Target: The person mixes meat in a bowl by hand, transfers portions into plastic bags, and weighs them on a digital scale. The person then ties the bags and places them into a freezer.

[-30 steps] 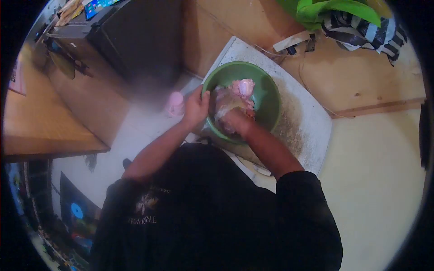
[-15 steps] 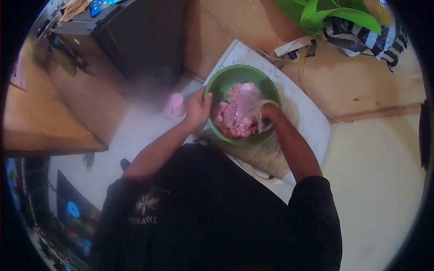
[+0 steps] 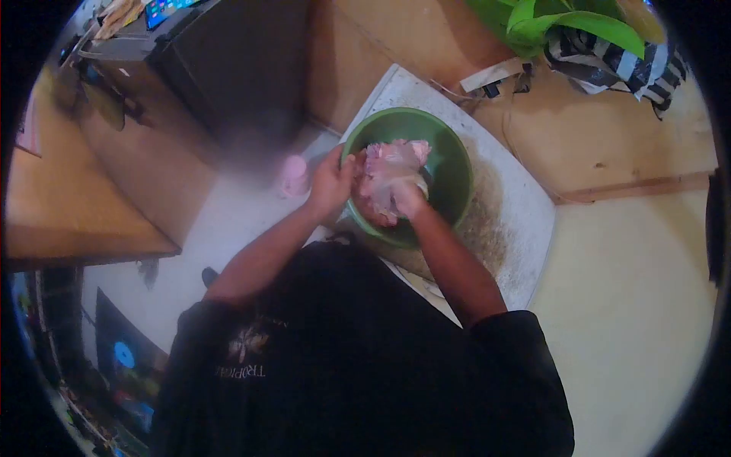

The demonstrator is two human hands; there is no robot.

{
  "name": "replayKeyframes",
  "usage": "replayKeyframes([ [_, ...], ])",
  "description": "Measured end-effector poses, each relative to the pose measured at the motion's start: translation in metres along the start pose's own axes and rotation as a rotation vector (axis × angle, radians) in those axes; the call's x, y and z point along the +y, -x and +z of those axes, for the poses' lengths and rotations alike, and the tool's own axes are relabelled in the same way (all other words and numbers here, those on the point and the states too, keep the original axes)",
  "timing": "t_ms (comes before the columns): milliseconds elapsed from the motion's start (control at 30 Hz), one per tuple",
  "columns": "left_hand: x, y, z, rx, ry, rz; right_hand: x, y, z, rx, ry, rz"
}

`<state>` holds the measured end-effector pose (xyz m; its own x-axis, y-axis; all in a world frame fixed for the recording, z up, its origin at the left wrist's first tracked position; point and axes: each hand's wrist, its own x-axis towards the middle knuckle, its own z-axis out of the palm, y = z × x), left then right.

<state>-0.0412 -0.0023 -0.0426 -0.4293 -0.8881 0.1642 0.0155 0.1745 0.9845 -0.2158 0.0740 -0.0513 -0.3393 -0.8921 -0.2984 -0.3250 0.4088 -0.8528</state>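
Note:
A green plastic basin (image 3: 454, 186) holds chunks of pink raw meat (image 3: 373, 202), bunched toward its left side. My left hand (image 3: 333, 183) grips the basin's left rim, thumb over the inside edge. Inside the basin, my right hand (image 3: 403, 190) wears a loose clear plastic glove and presses into the meat; its fingers are hidden by the glove and the meat. Bare green bottom shows to the right of that hand. Beneath the basin is a white board-like surface (image 3: 525, 221) with brown stains.
Left of the basin stands a pink cup (image 3: 295, 177). A dark cabinet (image 3: 236, 76) rises behind it, and a wooden table (image 3: 84, 206) is at far left. A green bag (image 3: 579, 30) and a black-and-white striped bag (image 3: 617, 65) sit at upper right.
My right hand has swept from the basin's right side toward the left, pushing the meat with it and baring the right part of the bottom. My left hand stays on the rim.

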Motion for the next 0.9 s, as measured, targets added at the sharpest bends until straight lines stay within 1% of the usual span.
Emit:
replayKeyframes([
  [33, 0.009, 0.001, -0.002, -0.029, 0.021, -0.072, -0.005, -0.002, 0.006, 0.010, 0.123, -0.092],
  [67, 0.010, 0.001, -0.003, -0.029, 0.020, -0.072, -0.010, -0.004, 0.010, 0.019, 0.290, -0.207],
  [133, 0.012, 0.001, -0.005, -0.073, -0.074, -0.192, -0.017, -0.001, 0.021, 0.062, 0.628, -0.413],
  [167, 0.009, 0.000, -0.006, -0.077, -0.079, -0.189, -0.023, 0.003, 0.023, 0.069, 0.718, -0.485],
  [200, 0.007, 0.000, -0.005, -0.012, -0.060, -0.057, -0.031, 0.013, 0.024, 0.061, 0.812, -0.565],
  [233, 0.005, -0.001, -0.004, 0.053, -0.040, 0.076, -0.029, 0.018, 0.022, 0.066, 0.809, -0.566],
  [267, 0.002, -0.002, -0.004, 0.051, -0.042, 0.079, -0.030, 0.024, 0.016, 0.072, 0.847, -0.717],
  [300, -0.003, -0.002, -0.005, 0.027, -0.037, 0.034, -0.031, 0.027, 0.012, 0.075, 0.885, -0.869],
  [333, -0.007, 0.000, -0.005, 0.004, -0.030, -0.013, -0.033, 0.028, 0.007, 0.072, 0.886, -0.869],
  [400, -0.017, -0.005, -0.003, -0.006, -0.048, -0.010, -0.076, 0.042, -0.008, -0.057, 1.033, -0.581],
  [433, -0.021, -0.007, -0.001, -0.013, -0.063, -0.005, -0.067, 0.028, -0.019, -0.061, 1.039, -0.585],
  [500, -0.011, -0.006, -0.002, -0.011, -0.087, 0.012, -0.035, -0.012, -0.037, 0.082, 0.832, -0.761],
  [567, 0.000, -0.003, -0.005, -0.016, -0.116, 0.024, -0.020, -0.031, -0.053, 0.094, 0.756, -0.788],
  [633, 0.009, -0.002, -0.003, -0.030, -0.041, 0.027, -0.007, -0.033, -0.069, 0.013, 0.735, -0.676],
  [733, 0.023, -0.001, -0.004, -0.034, -0.016, 0.003, 0.006, -0.011, -0.079, -0.149, 0.712, -0.404],
  [833, 0.019, 0.000, -0.001, -0.008, 0.046, -0.056, 0.012, 0.019, -0.057, -0.186, 0.671, -0.340],
  [867, 0.015, -0.001, -0.002, -0.006, 0.047, -0.059, 0.013, 0.027, -0.045, -0.168, 0.670, -0.365],
  [900, 0.011, -0.002, -0.004, -0.020, -0.051, -0.032, 0.015, 0.029, -0.031, -0.132, 0.685, -0.408],
])
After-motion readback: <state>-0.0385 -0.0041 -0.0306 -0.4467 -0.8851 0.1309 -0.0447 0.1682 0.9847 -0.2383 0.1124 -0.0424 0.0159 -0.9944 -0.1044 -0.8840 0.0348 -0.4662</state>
